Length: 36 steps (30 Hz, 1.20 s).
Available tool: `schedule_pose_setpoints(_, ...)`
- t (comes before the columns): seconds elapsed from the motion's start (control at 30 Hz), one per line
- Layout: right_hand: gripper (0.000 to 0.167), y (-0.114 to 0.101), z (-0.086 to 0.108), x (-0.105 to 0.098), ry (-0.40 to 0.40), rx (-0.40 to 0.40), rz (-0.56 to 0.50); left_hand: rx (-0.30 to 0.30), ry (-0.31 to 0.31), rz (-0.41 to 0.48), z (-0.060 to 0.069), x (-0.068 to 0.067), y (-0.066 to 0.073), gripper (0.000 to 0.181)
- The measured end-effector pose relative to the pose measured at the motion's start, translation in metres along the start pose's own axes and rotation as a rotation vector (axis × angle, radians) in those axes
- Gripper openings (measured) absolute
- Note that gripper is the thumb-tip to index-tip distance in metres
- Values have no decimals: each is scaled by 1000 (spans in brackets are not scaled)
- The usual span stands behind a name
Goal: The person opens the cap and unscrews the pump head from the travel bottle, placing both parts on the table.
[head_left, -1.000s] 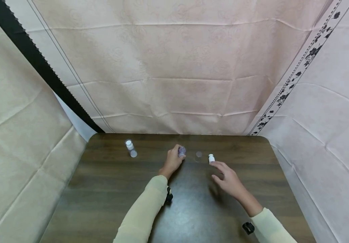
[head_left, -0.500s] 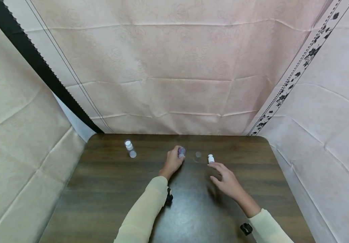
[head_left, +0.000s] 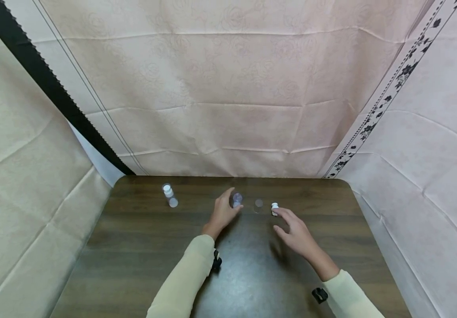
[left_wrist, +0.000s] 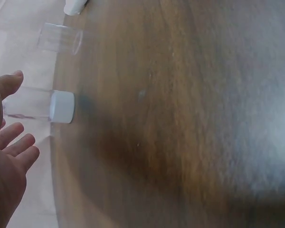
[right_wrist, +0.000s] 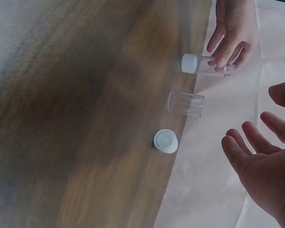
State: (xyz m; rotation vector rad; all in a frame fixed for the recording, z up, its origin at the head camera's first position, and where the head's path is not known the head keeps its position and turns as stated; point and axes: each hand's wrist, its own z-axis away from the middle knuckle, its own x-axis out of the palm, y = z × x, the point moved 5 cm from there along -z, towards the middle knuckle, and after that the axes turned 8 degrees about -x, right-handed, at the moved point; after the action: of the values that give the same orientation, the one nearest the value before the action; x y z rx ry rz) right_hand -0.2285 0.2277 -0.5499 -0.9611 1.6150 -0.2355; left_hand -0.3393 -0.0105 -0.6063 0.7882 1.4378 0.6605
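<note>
A clear bottle (left_wrist: 31, 103) with a white cap (left_wrist: 62, 107) stands cap-down on the table. My left hand (head_left: 221, 215) is around it with thumb and fingers spread; gaps show between them and the bottle in the left wrist view. To its right is a clear, see-through cup (right_wrist: 186, 103), its open rim at the table. Farther right stands a small white bottle (head_left: 274, 209). My right hand (head_left: 296, 233) hovers just in front of that bottle, fingers relaxed and holding nothing. In the head view its fingertips overlap the bottle; the right wrist view shows them apart.
At the table's back left stands another clear container (head_left: 170, 195) with a white top. The brown wooden table (head_left: 141, 260) ends at a back edge close behind these items. Pale cloth (head_left: 228, 88) hangs behind and on both sides.
My left fingers have loosened from the clear bottle they were holding and spread apart, the hand drawing slightly left. The right hand has barely moved.
</note>
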Motion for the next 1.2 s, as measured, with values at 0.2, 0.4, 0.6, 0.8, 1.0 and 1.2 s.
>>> schedule_pose_setpoints(0.2, 52, -8, -8, -3, 21, -61, 31, 33, 18, -20, 6, -14, 3, 79)
schedule_pose_setpoints(0.4, 53, -16, -17, -7, 25, -88, 42, 122, 91, -31, 11, -31, 14, 79)
schedule_pose_setpoints(0.6, 53, -26, -28, -6, 24, -114, 59, 240, 151, -54, 20, -49, 26, 79)
schedule_pose_setpoints(0.8, 56, -35, -41, 2, 2, -127, 74, 239, 177, -98, 27, -65, 28, 78)
schedule_pose_setpoints(1.0, 58, -43, -52, 13, -28, -128, 57, 233, 192, -130, 35, -81, 26, 77)
schedule_pose_setpoints(1.2, 60, -53, -62, 23, -26, -152, 47, 213, 201, -150, 43, -95, 19, 77)
